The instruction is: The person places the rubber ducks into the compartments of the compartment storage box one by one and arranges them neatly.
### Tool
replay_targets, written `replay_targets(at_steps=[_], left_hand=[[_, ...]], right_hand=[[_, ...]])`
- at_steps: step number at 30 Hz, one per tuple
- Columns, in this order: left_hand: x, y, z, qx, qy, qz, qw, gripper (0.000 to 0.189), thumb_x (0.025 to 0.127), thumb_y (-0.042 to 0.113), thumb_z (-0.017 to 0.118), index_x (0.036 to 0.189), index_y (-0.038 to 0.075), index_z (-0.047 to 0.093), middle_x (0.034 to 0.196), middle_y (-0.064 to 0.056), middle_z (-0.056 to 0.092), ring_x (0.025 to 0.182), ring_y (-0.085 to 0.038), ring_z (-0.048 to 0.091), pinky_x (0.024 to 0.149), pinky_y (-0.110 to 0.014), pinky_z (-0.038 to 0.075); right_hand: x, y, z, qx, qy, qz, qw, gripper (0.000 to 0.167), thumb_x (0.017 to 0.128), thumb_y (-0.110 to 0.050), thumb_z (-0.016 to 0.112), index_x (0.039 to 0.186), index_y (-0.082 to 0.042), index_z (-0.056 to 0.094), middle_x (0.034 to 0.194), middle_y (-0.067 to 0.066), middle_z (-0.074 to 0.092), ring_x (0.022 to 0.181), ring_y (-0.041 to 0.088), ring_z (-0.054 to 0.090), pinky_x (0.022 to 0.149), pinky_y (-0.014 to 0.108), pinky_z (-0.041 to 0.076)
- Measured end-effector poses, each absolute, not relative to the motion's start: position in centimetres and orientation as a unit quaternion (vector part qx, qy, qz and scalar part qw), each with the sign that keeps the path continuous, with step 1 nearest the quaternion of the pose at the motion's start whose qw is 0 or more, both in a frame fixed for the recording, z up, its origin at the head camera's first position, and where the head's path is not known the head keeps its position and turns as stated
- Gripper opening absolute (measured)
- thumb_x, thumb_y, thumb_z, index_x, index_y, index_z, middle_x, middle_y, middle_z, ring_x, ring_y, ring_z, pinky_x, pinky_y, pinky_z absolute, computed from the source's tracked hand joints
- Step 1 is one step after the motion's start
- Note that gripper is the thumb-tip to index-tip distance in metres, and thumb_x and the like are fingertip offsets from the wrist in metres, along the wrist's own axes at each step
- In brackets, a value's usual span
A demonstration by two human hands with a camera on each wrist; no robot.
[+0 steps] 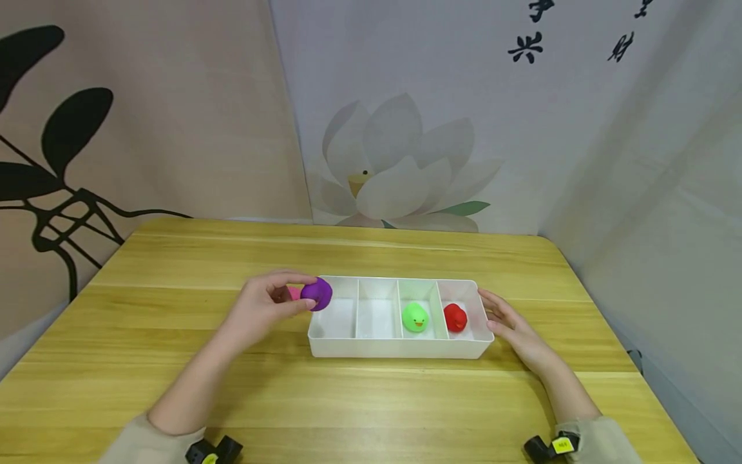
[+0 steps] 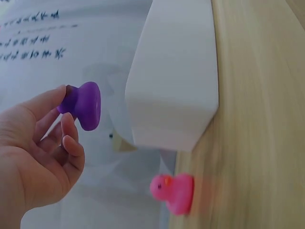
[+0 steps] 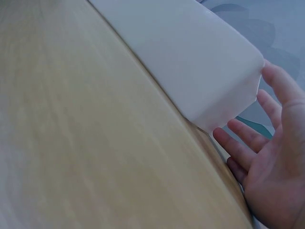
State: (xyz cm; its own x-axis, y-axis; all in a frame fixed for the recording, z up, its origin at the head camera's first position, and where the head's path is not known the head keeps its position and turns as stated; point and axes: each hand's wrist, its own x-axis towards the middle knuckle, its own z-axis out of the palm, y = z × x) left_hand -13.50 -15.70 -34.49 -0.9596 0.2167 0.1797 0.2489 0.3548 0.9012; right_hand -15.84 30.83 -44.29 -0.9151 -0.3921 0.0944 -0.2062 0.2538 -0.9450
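My left hand (image 1: 261, 308) pinches a purple rubber duck (image 1: 317, 295) between thumb and fingers, held up over the left end of a white divided box (image 1: 400, 348). The left wrist view shows the purple duck's flat base turned towards the box. On the table left of the box stands a pink rubber duck (image 2: 178, 194), mostly hidden behind the left hand in the head view. My right hand (image 1: 518, 328) is at the box's right end, its relaxed fingertips (image 3: 221, 134) against the end wall and thumb at the near corner.
In the box's third compartment from the left sits a green duck (image 1: 415, 317), and in the rightmost a red duck (image 1: 455, 318). The two left compartments show bare floors. The wooden table (image 1: 371, 399) ends at a printed cloth backdrop (image 1: 406, 64) behind.
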Motion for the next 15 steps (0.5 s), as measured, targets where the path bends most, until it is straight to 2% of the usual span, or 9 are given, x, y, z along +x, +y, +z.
replay_targets(at_steps=[5, 12, 15], left_hand=[[-13.6, -14.0, -34.3, -0.149, -0.816, -0.558, -0.006, 0.029, 0.079, 0.012, 0.079, 0.107, 0.005, 0.072, 0.102, -0.008, 0.064, 0.063, -0.019, 0.049, 0.05, -0.024, 0.039], [-14.1, -11.9, -33.8, -0.147, -0.814, -0.561, -0.033, 0.029, 0.08, 0.012, 0.079, 0.108, 0.011, 0.073, 0.094, -0.004, 0.065, 0.062, -0.022, 0.049, 0.048, -0.025, 0.037], [-14.6, -11.3, -33.7, -0.151, -0.811, -0.563, -0.042, 0.03, 0.08, 0.013, 0.079, 0.109, 0.013, 0.073, 0.098, -0.002, 0.065, 0.063, -0.023, 0.05, 0.05, -0.025, 0.039]], right_hand=[[-15.9, 30.8, -44.2, -0.186, 0.79, -0.579, 0.083, 0.056, 0.099, -0.008, 0.047, 0.151, -0.01, 0.026, 0.147, 0.024, 0.032, 0.123, 0.007, 0.042, 0.095, 0.019, 0.036], [-15.8, 30.9, -44.1, -0.18, 0.792, -0.576, 0.088, 0.056, 0.099, -0.009, 0.047, 0.151, -0.01, 0.026, 0.148, 0.022, 0.031, 0.124, 0.008, 0.04, 0.095, 0.019, 0.036], [-15.8, 30.9, -44.2, -0.184, 0.791, -0.577, 0.087, 0.056, 0.099, -0.009, 0.047, 0.151, -0.01, 0.026, 0.148, 0.023, 0.031, 0.124, 0.008, 0.04, 0.096, 0.019, 0.036]])
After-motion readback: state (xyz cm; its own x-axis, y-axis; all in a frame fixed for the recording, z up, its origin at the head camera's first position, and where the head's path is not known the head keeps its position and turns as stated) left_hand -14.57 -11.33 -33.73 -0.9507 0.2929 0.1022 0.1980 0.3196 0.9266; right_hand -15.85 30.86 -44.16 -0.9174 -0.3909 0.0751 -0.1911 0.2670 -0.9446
